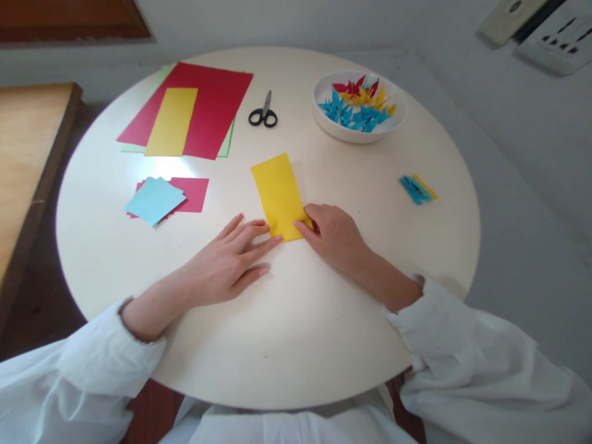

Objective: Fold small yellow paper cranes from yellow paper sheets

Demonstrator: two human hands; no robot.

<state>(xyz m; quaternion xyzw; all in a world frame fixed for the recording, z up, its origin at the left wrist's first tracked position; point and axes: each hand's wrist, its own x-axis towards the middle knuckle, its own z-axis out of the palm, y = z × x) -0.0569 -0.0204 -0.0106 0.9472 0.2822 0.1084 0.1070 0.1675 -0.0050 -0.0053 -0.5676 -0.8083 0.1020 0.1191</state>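
Note:
A yellow paper rectangle (279, 194) lies tilted on the round white table, its near end between my two hands. My left hand (226, 259) rests flat with fingers spread, the fingertips touching the paper's lower left edge. My right hand (335, 234) pinches the lower right corner of the paper between thumb and bent fingers. Left of the paper sits a small stack of pink squares (194, 194) with light blue squares (156, 200) on top. Black-handled scissors (263, 114) lie beyond the paper.
A white bowl (337, 131) of folded red, yellow and blue paper pieces (356, 111) stands at the back right. Small blue and yellow folded strips (417, 189) lie at the right. Red sheets (217, 105) with a yellow strip (171, 121) on top lie at the back left.

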